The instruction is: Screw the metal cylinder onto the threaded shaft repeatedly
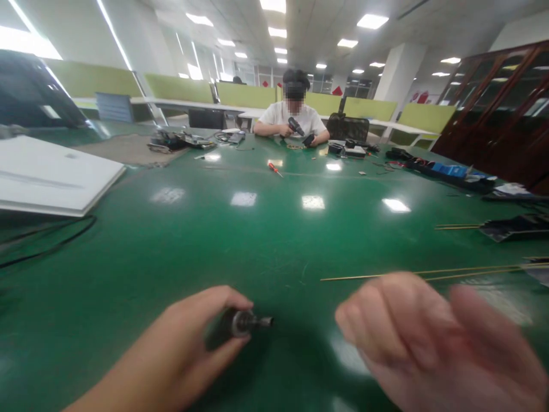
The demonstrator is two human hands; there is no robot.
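Near the bottom centre, my left hand is closed around a small dark cylinder with a short metal nozzle; thumb and index finger grip its rounded, shiny end, and the narrow tip points right. Its exact kind cannot be made out. My right hand is at the lower right, raised over the green table, its fingers curled in and smeared by motion. Whatever it may hold is hidden. Just beyond this hand, long thin brass-coloured rods lie on the table, partly covered by it.
A white panel and black cable lie left. Across the table, a person holds a power drill. A red screwdriver lies mid-table. Electronic parts and a dark tray with blue items stand farther off.
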